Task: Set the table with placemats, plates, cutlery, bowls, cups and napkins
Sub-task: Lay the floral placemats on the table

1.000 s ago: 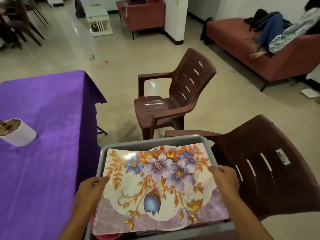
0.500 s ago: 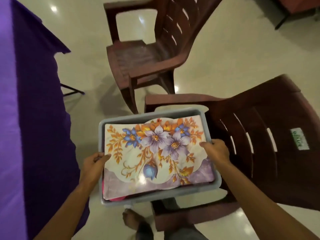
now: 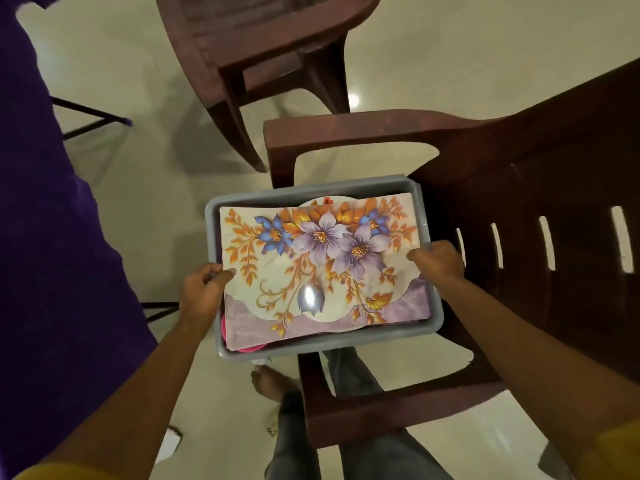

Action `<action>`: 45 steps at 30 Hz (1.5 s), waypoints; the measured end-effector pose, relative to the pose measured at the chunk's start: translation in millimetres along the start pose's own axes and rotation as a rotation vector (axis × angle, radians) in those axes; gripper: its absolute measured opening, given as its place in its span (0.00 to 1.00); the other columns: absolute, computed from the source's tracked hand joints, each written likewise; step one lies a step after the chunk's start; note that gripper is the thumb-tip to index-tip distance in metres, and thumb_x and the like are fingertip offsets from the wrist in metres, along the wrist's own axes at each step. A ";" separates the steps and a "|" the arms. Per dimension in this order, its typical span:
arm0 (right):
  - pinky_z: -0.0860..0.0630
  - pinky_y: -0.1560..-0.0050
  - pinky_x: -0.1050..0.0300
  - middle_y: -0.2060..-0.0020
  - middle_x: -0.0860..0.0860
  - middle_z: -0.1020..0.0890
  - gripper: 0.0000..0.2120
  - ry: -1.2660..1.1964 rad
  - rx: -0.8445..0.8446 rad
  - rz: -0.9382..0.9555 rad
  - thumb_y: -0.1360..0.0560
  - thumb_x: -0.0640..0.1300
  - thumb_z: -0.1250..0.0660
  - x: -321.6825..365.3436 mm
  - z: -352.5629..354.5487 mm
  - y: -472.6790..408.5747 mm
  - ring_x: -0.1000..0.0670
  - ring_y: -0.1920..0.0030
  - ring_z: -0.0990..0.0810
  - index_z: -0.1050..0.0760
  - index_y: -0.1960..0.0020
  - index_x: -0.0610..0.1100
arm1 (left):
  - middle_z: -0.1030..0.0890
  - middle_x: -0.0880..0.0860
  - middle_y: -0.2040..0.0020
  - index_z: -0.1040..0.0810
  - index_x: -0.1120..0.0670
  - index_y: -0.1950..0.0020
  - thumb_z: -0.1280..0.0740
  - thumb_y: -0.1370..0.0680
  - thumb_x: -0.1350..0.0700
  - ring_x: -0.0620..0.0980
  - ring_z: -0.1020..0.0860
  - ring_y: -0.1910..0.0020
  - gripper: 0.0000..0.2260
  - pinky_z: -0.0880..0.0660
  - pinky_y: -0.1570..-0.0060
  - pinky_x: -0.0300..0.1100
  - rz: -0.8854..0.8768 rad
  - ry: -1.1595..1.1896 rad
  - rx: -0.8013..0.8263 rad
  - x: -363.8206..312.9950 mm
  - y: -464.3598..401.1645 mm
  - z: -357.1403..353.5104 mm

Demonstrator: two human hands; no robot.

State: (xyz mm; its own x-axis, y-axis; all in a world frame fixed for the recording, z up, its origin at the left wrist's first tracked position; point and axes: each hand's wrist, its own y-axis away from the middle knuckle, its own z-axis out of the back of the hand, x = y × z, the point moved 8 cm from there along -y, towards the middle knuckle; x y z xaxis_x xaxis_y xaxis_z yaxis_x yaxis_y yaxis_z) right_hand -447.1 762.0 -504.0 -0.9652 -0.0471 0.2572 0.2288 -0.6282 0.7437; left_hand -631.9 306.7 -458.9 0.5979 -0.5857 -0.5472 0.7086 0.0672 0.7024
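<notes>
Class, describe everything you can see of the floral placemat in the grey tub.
The floral placemat is a glossy, plastic-looking rectangle printed with purple and blue flowers, orange leaves and a mauve scalloped border. A light glare shows on it. It lies roughly flat on top of the contents of the grey tub, covering most of them. The left hand grips its left edge and the right hand its right edge.

Glossy cream tiled floor (image 3: 433, 64), two brown plastic chairs (image 3: 540, 174), purple tablecloth (image 3: 45, 237)
</notes>
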 end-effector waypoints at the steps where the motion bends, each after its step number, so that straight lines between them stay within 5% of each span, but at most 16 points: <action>1: 0.26 0.64 0.58 0.55 0.46 0.15 0.20 0.001 0.010 -0.007 0.34 0.52 0.27 -1.4 -3.0 -2.8 0.43 0.57 0.16 0.18 0.47 0.43 | 0.13 0.58 0.51 0.18 0.60 0.52 0.28 0.20 0.59 0.60 0.15 0.50 0.05 0.19 0.45 0.56 -0.002 -0.002 -0.006 -1.2 -1.1 -3.7; 4: 0.27 0.64 0.58 0.52 0.45 0.16 0.22 0.009 0.031 -0.030 0.35 0.51 0.27 -7.4 -10.5 -10.4 0.42 0.54 0.17 0.20 0.43 0.43 | 0.14 0.59 0.50 0.18 0.63 0.50 0.28 0.20 0.60 0.59 0.16 0.50 0.05 0.20 0.49 0.49 0.014 0.006 -0.027 -0.3 -4.3 -10.5; 9: 0.22 0.56 0.54 0.46 0.45 0.18 0.24 -0.007 0.038 -0.040 0.32 0.48 0.26 -17.4 -18.3 -22.7 0.42 0.49 0.17 0.24 0.38 0.43 | 0.14 0.56 0.49 0.17 0.60 0.48 0.28 0.21 0.58 0.57 0.16 0.49 0.05 0.20 0.46 0.51 0.035 -0.019 -0.034 4.8 -7.2 -17.9; 14: 0.18 0.42 0.44 0.42 0.42 0.20 0.25 -0.092 0.082 -0.054 0.29 0.43 0.25 -21.1 -22.2 -23.7 0.40 0.44 0.19 0.27 0.35 0.41 | 0.16 0.53 0.50 0.18 0.55 0.49 0.29 0.19 0.55 0.46 0.19 0.58 0.03 0.26 0.61 0.38 0.061 -0.130 0.023 2.3 -12.5 -26.3; 20: 0.21 0.42 0.46 0.36 0.40 0.26 0.30 0.055 0.059 0.045 0.26 0.46 0.26 -2.9 -11.9 -4.3 0.37 0.38 0.22 0.34 0.27 0.43 | 0.17 0.54 0.44 0.17 0.58 0.37 0.27 0.20 0.56 0.54 0.18 0.48 0.13 0.22 0.49 0.46 0.089 -0.138 0.019 -4.6 -5.2 -30.6; 24: 0.23 0.39 0.47 0.33 0.39 0.29 0.31 0.141 0.056 0.171 0.25 0.46 0.27 10.1 -11.0 17.4 0.37 0.35 0.25 0.34 0.25 0.45 | 0.19 0.54 0.39 0.16 0.47 0.42 0.33 0.28 0.38 0.58 0.21 0.39 0.20 0.21 0.41 0.57 -0.033 -0.438 -0.076 -10.2 12.3 -26.6; 27: 0.25 0.39 0.48 0.31 0.40 0.29 0.30 0.147 0.075 0.238 0.23 0.46 0.27 19.0 -12.8 39.3 0.38 0.34 0.25 0.34 0.25 0.45 | 0.23 0.58 0.35 0.17 0.53 0.40 0.29 0.24 0.49 0.61 0.26 0.34 0.15 0.26 0.37 0.57 -0.174 -0.560 -0.123 -26.1 36.3 -34.2; 30: 0.25 0.40 0.50 0.32 0.41 0.26 0.29 0.134 0.103 0.288 0.23 0.46 0.26 23.5 -18.1 58.0 0.39 0.34 0.24 0.32 0.26 0.44 | 0.19 0.56 0.35 0.25 0.51 0.31 0.33 0.19 0.53 0.59 0.21 0.36 0.17 0.20 0.39 0.59 -0.142 -0.292 0.076 -33.6 55.5 -54.0; 34: 0.25 0.38 0.50 0.33 0.42 0.24 0.27 0.122 0.143 0.322 0.23 0.48 0.27 27.1 -20.8 83.2 0.41 0.35 0.23 0.30 0.27 0.45 | 0.19 0.53 0.33 0.32 0.45 0.24 0.38 0.16 0.59 0.60 0.21 0.37 0.21 0.21 0.37 0.60 -0.159 -0.282 0.069 -37.2 70.4 -52.6; 39: 0.27 0.46 0.56 0.33 0.44 0.24 0.23 0.079 0.140 0.343 0.21 0.47 0.29 31.2 -11.8 109.5 0.44 0.36 0.23 0.29 0.29 0.46 | 0.19 0.51 0.36 0.26 0.49 0.27 0.37 0.15 0.63 0.50 0.23 0.39 0.18 0.22 0.40 0.49 -0.170 -0.057 0.039 -47.3 88.3 -41.3; 45: 0.26 0.45 0.54 0.37 0.49 0.23 0.21 -0.034 0.147 0.355 0.20 0.46 0.30 35.2 12.6 134.5 0.49 0.39 0.25 0.28 0.29 0.47 | 0.16 0.49 0.43 0.22 0.46 0.37 0.35 0.16 0.64 0.50 0.17 0.43 0.15 0.17 0.52 0.44 -0.121 0.280 0.077 -58.0 112.7 -6.3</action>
State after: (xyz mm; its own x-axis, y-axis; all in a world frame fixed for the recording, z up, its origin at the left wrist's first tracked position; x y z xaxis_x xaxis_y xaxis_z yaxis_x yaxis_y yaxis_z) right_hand -448.8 685.7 -387.2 -0.8183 -0.2146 0.5333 0.5664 -0.4595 0.6841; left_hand -584.4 353.3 -350.9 0.5983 -0.3397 -0.7258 0.7570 -0.0574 0.6509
